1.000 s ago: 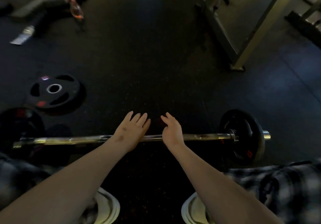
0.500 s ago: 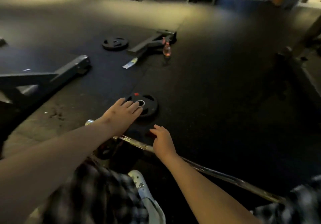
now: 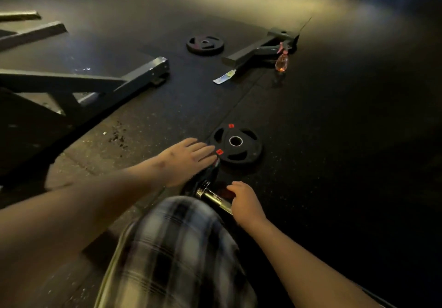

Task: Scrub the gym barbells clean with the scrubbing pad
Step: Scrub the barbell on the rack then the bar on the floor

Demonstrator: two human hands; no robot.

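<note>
The chrome barbell (image 3: 215, 199) lies on the dark rubber floor and runs down to the right behind my plaid knee. My right hand (image 3: 246, 205) curls over the shaft just beside the collar, with a dark reddish scrubbing pad (image 3: 223, 191) showing under its fingertips. A black mounted plate (image 3: 207, 176) on the bar's left end is mostly hidden. My left hand (image 3: 186, 162) lies over its top edge with straight fingers, holding nothing.
A loose black weight plate (image 3: 235, 144) lies flat just beyond my left fingertips. Farther off are another plate (image 3: 205, 44), a pink spray bottle (image 3: 281, 61), a flat white strip (image 3: 223, 77) and grey machine frames (image 3: 134, 78) at the left and behind.
My view has swung left along the bar to its left end. My left hand left the shaft and reached over the end plate. My right hand slid left to the collar.
</note>
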